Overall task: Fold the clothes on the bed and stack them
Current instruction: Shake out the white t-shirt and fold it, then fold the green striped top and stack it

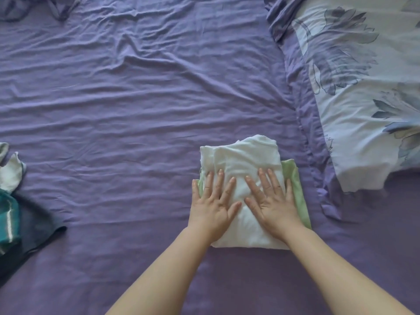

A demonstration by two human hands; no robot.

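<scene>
1. Your left hand (210,204) lies flat on the folded white garment (241,160), fingers straight and spread, pressing down and grasping nothing.
2. Your right hand (273,204) does the same just beside it, palm down, fingers splayed on the white cloth; the 2 thumbs are near each other but apart.
3. The white garment sits on the purple bedsheet (136,98), right of centre and on the near side. Your hands and wrists cover much of its near half, so its folds there cannot be read.
4. A light green garment (297,189) lies under the white one. Only a strip along the right edge and a sliver by your left little finger show; the rest is hidden.
5. At the left edge a pile of unfolded clothes (13,214) is cut off by the frame: teal with a pale stripe, dark navy, and a white piece on the far side. What each item is cannot be told.
6. At the far right a floral pillow (363,87) with a purple border runs out of view.
7. In the far left corner some purple-grey fabric (56,7) is cropped and too blurred to identify.
</scene>
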